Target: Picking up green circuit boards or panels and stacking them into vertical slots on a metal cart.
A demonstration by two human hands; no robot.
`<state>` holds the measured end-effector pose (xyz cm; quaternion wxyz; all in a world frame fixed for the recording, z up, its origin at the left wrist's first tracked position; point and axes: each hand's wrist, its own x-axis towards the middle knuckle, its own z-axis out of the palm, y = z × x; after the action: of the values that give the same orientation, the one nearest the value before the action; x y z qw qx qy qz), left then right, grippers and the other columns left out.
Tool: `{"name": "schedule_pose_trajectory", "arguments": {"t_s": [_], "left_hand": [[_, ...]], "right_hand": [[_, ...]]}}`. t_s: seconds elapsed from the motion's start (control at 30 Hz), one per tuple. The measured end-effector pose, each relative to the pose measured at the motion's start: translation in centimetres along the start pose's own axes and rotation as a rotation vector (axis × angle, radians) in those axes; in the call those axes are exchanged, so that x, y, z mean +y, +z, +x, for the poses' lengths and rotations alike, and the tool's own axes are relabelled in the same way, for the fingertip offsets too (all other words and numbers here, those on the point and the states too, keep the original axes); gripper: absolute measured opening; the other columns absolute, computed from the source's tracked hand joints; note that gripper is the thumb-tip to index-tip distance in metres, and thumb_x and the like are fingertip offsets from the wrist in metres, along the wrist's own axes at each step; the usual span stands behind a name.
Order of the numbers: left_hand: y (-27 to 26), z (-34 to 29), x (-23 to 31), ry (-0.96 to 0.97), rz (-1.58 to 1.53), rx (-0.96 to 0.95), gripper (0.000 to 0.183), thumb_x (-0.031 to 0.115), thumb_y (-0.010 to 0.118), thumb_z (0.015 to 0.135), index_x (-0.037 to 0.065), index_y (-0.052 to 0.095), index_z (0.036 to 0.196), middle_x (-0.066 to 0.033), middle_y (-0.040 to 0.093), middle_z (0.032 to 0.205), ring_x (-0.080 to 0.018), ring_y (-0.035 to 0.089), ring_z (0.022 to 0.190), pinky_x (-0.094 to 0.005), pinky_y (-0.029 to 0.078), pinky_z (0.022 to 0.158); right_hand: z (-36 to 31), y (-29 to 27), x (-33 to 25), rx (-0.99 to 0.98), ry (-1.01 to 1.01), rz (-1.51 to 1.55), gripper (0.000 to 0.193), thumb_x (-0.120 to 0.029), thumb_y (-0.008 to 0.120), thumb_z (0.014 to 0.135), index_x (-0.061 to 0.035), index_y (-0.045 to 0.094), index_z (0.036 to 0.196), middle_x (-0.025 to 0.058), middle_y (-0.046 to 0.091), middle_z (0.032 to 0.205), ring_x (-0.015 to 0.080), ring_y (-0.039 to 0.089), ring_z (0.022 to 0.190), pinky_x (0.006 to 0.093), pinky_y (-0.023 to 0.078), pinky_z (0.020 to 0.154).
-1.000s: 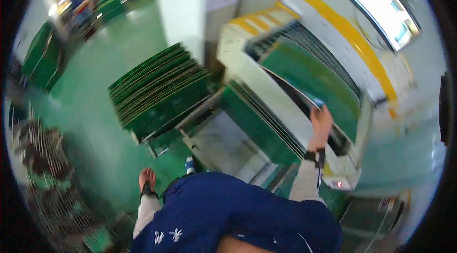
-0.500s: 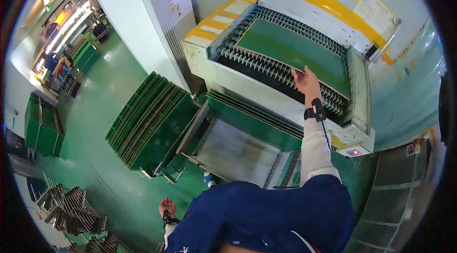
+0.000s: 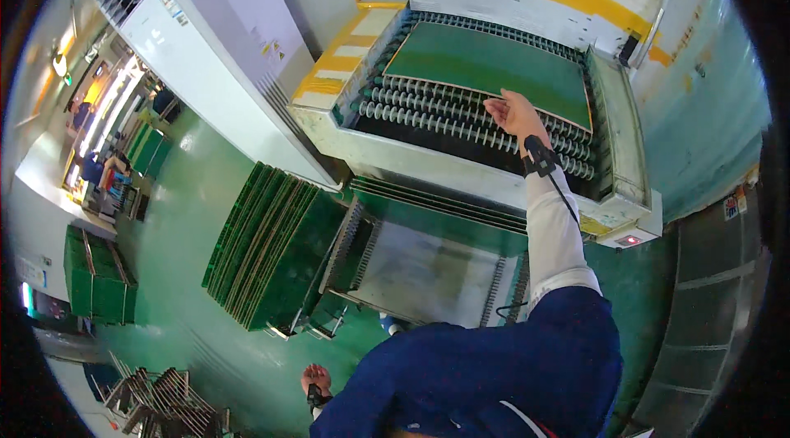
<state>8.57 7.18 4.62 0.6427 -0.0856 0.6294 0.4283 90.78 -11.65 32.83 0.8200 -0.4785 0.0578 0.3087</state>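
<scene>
A flat green rectangular panel [image 3: 485, 67] lies on the rows of ridged rollers [image 3: 428, 118] in a pale machine. My right hand [image 3: 517, 115] is at the panel's near edge, its fingers loosely bent and apart; whether they still touch the edge I cannot tell. A dark band with a cable circles that wrist. Low in the view, away from the machine, my left hand [image 3: 315, 378] hangs over the floor beside my body, its fingers slightly curled and nothing visible in them. Right in front of me stands a rack [image 3: 428, 261] with several upright green panels [image 3: 444, 209] at its far side.
A second stack of upright green panels [image 3: 267, 249] stands left of the rack. Behind it is a tall white cabinet unit [image 3: 206, 51]. Metal racks [image 3: 164, 401] lie piled at lower left. A grey metal surface [image 3: 708, 314] is at right. People sit in the far left background.
The panel has shifted away from me across the rollers, uncovering more of them in front. My right hand has stayed by its near edge. The whole view has also turned a little.
</scene>
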Motion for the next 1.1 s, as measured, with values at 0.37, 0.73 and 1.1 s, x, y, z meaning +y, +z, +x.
{"name": "schedule_pose_trajectory", "arguments": {"t_s": [0.37, 0.73, 1.1], "left_hand": [[-3.1, 2.0, 2.1, -0.1, 0.013, -0.087, 0.014, 0.022, 0.049, 0.089, 0.009, 0.051, 0.094, -0.0023, 0.057, 0.093, -0.019, 0.053, 0.085, -0.0333, 0.043, 0.079], [-0.1, -1.6, 1.5, 0.006, 0.049, -0.028, 0.011, 0.02, 0.048, 0.089, 0.009, 0.052, 0.087, -0.001, 0.056, 0.083, -0.0187, 0.053, 0.075, -0.0319, 0.043, 0.068], [-5.5, -1.6, 1.6, 0.088, 0.023, -0.323, 0.015, 0.019, 0.042, 0.09, 0.01, 0.051, 0.082, -0.0015, 0.054, 0.085, -0.0184, 0.051, 0.077, -0.0316, 0.043, 0.068]], "right_hand": [[1.7, 0.8, 0.1, -0.09, -0.081, -0.073, 0.028, -0.029, 0.059, 0.087, -0.0012, 0.06, 0.09, 0.0108, 0.066, 0.083, 0.0174, 0.063, 0.073, 0.0262, 0.052, 0.064], [5.2, 3.2, 1.4, 0.166, -0.616, -1.68, 0.035, -0.041, 0.056, 0.081, -0.0237, 0.064, 0.112, 0.0063, 0.047, 0.133, 0.0317, 0.038, 0.125, 0.051, 0.029, 0.102], [8.1, 3.8, -0.7, 0.149, -0.852, -1.693, 0.043, -0.037, 0.058, 0.081, -0.0192, 0.057, 0.121, 0.011, 0.047, 0.134, 0.0335, 0.04, 0.125, 0.0466, 0.031, 0.103]]}}
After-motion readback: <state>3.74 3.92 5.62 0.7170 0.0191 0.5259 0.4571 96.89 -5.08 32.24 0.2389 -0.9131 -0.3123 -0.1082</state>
